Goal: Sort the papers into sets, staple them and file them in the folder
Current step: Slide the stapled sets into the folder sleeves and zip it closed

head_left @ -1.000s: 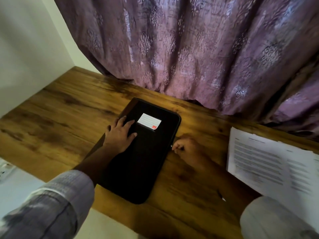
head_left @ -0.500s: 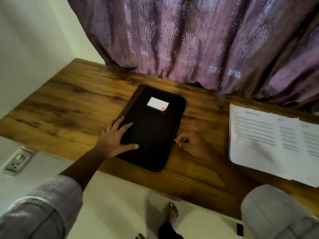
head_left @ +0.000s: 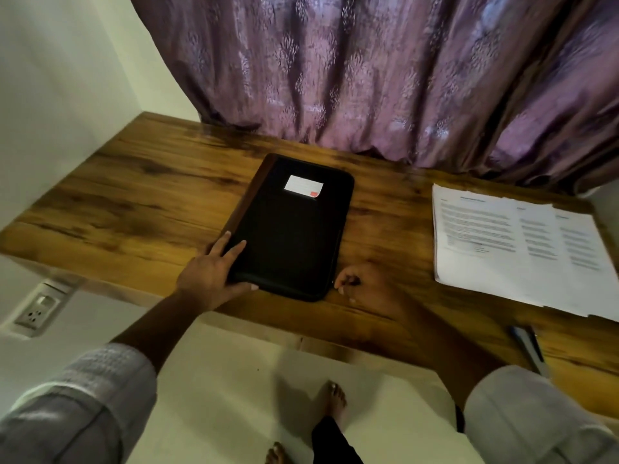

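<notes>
Found 1 black folder (head_left: 288,236) lying closed and flat near the middle of the wooden desk (head_left: 134,209), with 1 white label (head_left: 303,188) on its far end. Saw the left hand (head_left: 209,277) spread at the near left corner, fingers straight on the cover and thumb along the near edge, gripping nothing. Judged this a bracing press, meant to keep the folder from sliding. Saw the right hand (head_left: 363,286) curled just beside the near right corner, thumb and forefinger drawn together. Could not make out any zip pull between them through the blur, so could not say whether anything was pinched there. Judged the step as opening the folder, with sorting and stapling not yet done. Counted 1 pile of papers (head_left: 502,249) well apart to the right, fanned to show 3 printed sheet-tops, probably for easy sorting. Spotted no staple on them. Noted 1 slim dark object (head_left: 529,346) near the desk's front edge, too blurred to name.
</notes>
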